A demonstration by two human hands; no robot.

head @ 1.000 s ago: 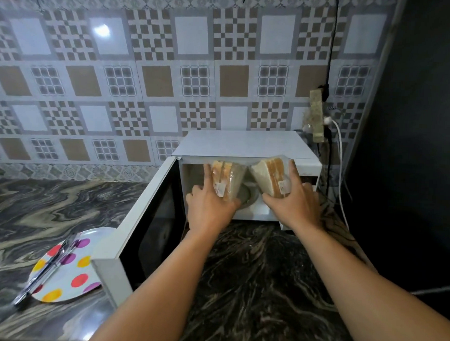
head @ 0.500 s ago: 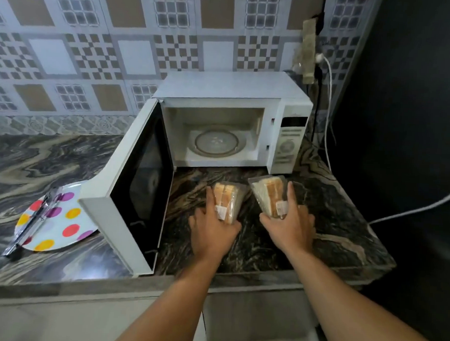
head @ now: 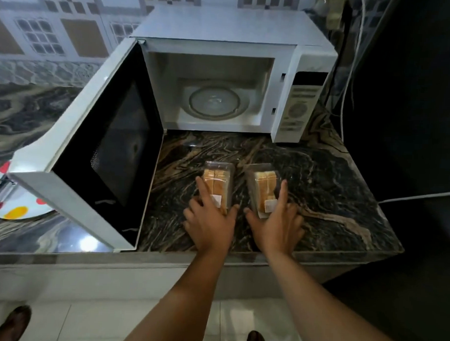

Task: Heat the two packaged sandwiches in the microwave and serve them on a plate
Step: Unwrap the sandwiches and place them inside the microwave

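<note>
Resting on the counter before the open microwave, two packaged sandwiches were gripped: left sandwich by left hand, right sandwich by right hand. Slick wrappers could be dropped if lifted carelessly; the open door could be bumped en route to the plate.

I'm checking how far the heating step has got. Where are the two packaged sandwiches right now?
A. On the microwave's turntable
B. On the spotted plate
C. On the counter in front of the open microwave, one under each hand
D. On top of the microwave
C: the left sandwich and right sandwich sit on the counter, held by the left hand and right hand; the turntable is bare.
</note>
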